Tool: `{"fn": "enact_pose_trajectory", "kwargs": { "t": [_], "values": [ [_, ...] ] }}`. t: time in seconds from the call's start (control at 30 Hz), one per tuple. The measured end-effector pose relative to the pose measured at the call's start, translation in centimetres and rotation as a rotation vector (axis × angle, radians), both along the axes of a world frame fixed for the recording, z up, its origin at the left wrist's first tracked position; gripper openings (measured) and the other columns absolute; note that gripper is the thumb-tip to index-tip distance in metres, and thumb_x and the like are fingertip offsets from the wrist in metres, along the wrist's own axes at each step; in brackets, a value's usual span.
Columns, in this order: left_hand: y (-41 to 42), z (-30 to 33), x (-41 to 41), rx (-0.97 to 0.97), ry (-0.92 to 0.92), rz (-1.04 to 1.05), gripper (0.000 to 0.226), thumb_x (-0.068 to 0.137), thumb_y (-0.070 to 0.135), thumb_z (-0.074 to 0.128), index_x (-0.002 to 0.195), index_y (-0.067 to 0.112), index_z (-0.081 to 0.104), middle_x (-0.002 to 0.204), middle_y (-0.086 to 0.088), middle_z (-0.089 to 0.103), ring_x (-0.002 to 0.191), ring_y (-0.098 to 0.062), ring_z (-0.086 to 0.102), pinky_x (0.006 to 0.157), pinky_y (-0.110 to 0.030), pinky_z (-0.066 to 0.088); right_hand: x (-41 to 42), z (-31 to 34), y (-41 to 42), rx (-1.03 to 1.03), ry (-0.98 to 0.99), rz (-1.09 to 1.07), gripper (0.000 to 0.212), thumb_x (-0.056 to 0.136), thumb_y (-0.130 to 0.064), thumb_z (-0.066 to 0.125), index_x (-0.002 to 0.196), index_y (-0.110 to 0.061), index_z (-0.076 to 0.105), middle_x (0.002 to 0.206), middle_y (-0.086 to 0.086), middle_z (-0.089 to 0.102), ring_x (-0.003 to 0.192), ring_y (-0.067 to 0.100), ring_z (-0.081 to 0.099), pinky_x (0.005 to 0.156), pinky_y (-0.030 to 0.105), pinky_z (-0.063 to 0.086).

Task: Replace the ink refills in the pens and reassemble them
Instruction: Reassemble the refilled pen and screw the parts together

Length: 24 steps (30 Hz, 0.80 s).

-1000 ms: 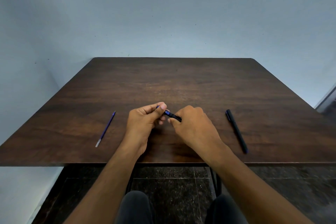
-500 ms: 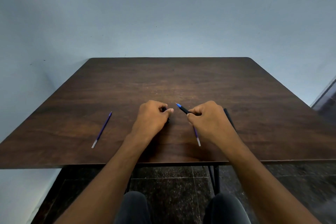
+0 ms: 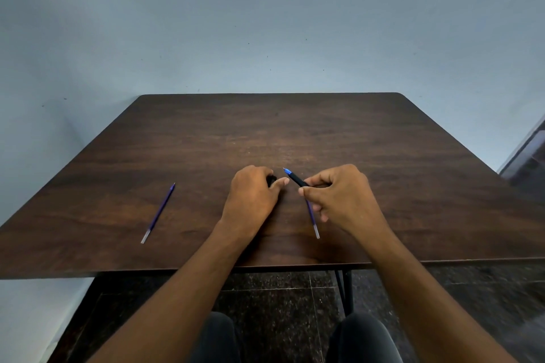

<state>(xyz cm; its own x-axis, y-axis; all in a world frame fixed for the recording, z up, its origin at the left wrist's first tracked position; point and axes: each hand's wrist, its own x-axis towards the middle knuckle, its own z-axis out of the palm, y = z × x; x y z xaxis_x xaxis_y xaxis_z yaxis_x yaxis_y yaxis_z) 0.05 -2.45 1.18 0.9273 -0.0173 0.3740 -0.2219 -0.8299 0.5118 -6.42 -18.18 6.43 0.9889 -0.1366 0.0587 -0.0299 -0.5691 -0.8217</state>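
1. Holding the pen's front section (image 3: 296, 180) with its refill (image 3: 312, 216), the right hand (image 3: 343, 196) pinches the black grip between thumb and fingers; the blue tip points up and away, and the refill's clear tail trails down toward the near edge of the table (image 3: 383, 141).
2. The left hand (image 3: 253, 196) is curled around a small dark piece (image 3: 272, 179), probably the barrel, though most of it is hidden.
3. A spare refill (image 3: 159, 212) lies loose on the table, well apart to the left.
4. Judging progress: the pen is opened, with the refill exposed. Still to do, as far as can be seen: pulling this refill out, fitting the spare one, and screwing the halves together. No second pen is visible.
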Motion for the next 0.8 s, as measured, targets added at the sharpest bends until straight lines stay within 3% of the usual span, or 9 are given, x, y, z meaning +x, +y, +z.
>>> {"fn": "enact_pose_trajectory", "kwargs": {
  "t": [0.13,0.3,0.43,0.53,0.67,0.8],
  "values": [
    [0.2,0.0,0.0,-0.010,0.022,-0.005,0.039,0.091,0.045,0.067,0.111,0.012,0.075,0.103,-0.004,0.075,0.098,-0.020,0.066,0.081,-0.029,0.046,0.0,-0.1,0.1,0.018,0.015,0.008,0.024,0.088,-0.017,0.079,0.072,-0.029,0.066,0.058,0.004,0.068,0.031,-0.002,0.052,0.038,0.015,0.043],
    [0.8,0.4,-0.9,-0.159,0.008,0.025,0.037,0.092,0.047,0.065,0.107,0.015,0.077,0.097,0.000,0.076,0.090,-0.013,0.067,0.082,-0.030,0.053,0.2,-0.3,-0.1,0.080,0.020,0.021,0.004,0.089,-0.014,0.077,0.094,-0.013,0.076,0.060,0.009,0.067,0.029,0.000,0.050,0.037,0.015,0.041],
    [1.5,0.7,-3.1,-0.291,-0.154,0.048,0.019,0.096,0.035,0.064,0.095,0.022,0.078,0.077,0.018,0.068,0.074,0.005,0.062,0.067,-0.008,0.044,0.0,-0.7,-0.2,0.137,-0.019,0.044,0.011,0.089,-0.019,0.078,0.100,-0.016,0.079,0.060,0.011,0.069,0.035,0.001,0.052,0.041,0.017,0.044],
    [1.6,0.9,-4.2,-0.591,-0.026,-0.020,0.016,0.096,0.032,0.066,0.100,0.024,0.079,0.080,0.019,0.075,0.077,0.010,0.066,0.066,-0.003,0.044,0.0,-0.9,0.1,0.187,-0.053,0.067,0.006,0.090,-0.020,0.077,0.089,-0.017,0.081,0.059,0.006,0.069,0.038,0.002,0.052,0.046,0.023,0.045],
    [1.5,1.5,-4.8,-1.129,0.387,-0.211,0.020,0.098,0.021,0.062,0.111,0.014,0.075,0.103,0.001,0.079,0.074,-0.004,0.055,0.066,-0.020,0.042,-0.2,-1.0,1.0,0.272,0.006,0.124,0.026,0.097,-0.019,0.067,0.075,-0.008,0.079,0.058,0.005,0.068,0.042,0.004,0.052,0.046,0.023,0.043],
    [2.0,1.9,-4.7,-1.381,0.471,-0.349,0.026,0.087,0.018,0.066,0.110,0.008,0.075,0.113,-0.011,0.076,0.068,-0.005,0.050,0.062,-0.020,0.038,-0.7,-1.2,1.4,0.281,0.000,0.174,0.029,0.099,-0.019,0.064,0.078,-0.005,0.078,0.061,0.015,0.068,0.048,0.009,0.053,0.049,0.024,0.043]
  ]
}}
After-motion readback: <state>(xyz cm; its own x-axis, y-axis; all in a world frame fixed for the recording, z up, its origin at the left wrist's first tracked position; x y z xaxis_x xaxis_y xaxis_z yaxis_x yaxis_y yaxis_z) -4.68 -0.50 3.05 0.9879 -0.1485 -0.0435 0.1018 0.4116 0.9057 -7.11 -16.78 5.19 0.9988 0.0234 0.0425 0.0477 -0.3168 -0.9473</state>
